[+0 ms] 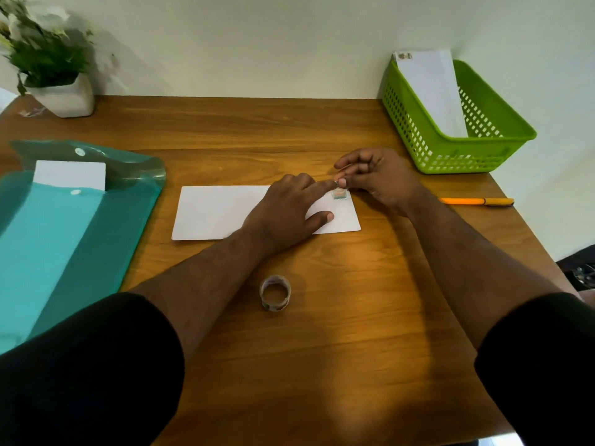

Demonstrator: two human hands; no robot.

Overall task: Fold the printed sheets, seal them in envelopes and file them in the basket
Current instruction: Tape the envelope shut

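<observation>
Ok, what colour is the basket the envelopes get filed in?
Bright green, with a lattice wall; the basket shows clearly in the head view, at the table's far right corner.

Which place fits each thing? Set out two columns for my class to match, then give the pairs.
Things:
1. pen
2. sticker roll
3. filed envelope
4. plant pot

Places:
A. standing in the green basket
B. far left corner of the table
C. right table edge, nearer than the basket
D. near side of the flat envelope

Pairs: 1-C, 2-D, 3-A, 4-B
</observation>
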